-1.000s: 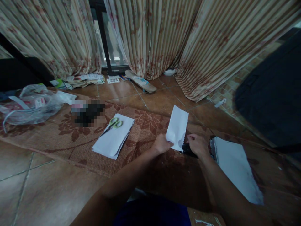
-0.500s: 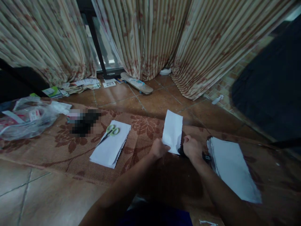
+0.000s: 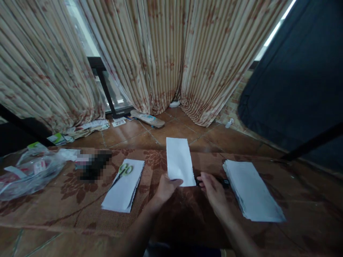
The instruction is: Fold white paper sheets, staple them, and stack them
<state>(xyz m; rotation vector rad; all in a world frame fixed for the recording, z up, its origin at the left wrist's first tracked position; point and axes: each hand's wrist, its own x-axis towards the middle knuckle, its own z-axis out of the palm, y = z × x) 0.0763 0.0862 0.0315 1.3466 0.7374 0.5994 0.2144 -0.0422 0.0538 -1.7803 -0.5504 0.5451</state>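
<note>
White paper strip [image 3: 179,161] held upright above the rug.

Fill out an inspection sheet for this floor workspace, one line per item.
Surface: patterned mat on brown floor tiles.
Job's things: white sheet pinched at its near edge by the left hand; paper stack to the right.
Clutter: scissors on a second paper pile; plastic bag; leaflets; skateboard.
Grippers: right hand by a dark object that is too dim to identify; grip unclear.
Cables: nothing seen.
Surroundings: striped curtains; dark cloth at right.
</note>
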